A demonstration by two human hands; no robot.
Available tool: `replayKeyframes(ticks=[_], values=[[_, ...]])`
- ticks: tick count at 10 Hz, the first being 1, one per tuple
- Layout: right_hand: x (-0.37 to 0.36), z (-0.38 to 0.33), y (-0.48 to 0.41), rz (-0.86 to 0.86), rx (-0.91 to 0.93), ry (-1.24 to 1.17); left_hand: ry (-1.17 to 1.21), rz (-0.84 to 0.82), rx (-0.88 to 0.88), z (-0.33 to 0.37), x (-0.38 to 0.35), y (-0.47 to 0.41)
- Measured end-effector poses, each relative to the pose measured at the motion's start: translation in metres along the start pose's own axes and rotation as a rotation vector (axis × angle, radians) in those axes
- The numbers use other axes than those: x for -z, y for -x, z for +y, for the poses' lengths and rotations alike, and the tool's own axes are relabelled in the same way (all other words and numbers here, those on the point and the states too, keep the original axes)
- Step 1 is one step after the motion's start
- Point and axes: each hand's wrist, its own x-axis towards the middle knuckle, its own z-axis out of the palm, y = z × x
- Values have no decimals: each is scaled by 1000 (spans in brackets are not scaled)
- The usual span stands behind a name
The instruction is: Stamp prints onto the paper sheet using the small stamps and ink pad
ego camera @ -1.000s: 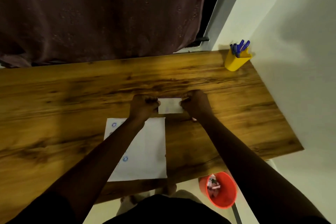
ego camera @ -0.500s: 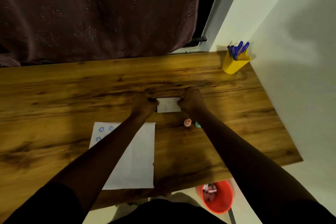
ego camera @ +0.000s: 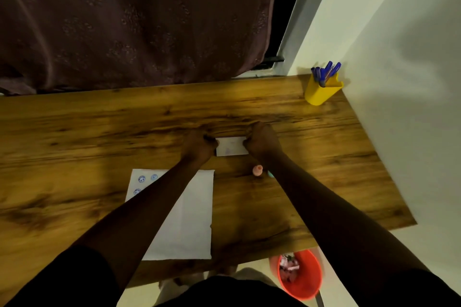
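A small white rectangular ink pad case (ego camera: 231,146) lies on the wooden table (ego camera: 99,132) at mid-depth. My left hand (ego camera: 198,148) grips its left end and my right hand (ego camera: 262,143) grips its right end. Below, a white paper sheet (ego camera: 189,217) lies flat with three blue round prints (ego camera: 142,179) near its top left corner; my left forearm crosses over it. A small pink stamp (ego camera: 257,171) stands on the table just below my right hand, and a sliver of a teal stamp (ego camera: 270,175) shows beside it, mostly hidden by my right forearm.
A yellow cup (ego camera: 320,92) holding blue pens stands at the table's far right corner against the white wall. A dark curtain hangs behind the table. An orange bin (ego camera: 301,278) with scraps sits on the floor below the near right edge.
Both hands stay on the white case. The view has shifted, so the pink and teal stamps below my right hand have come into sight and the paper appears further left.
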Motion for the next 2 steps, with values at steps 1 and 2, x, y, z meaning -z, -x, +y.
replayKeyframes(ticks=[1, 2], values=[[1, -4, 6, 60, 21, 40, 41, 68, -46, -1, 14, 9], [3, -15, 12, 123, 56, 20, 66, 139, -109, -2, 37, 19]])
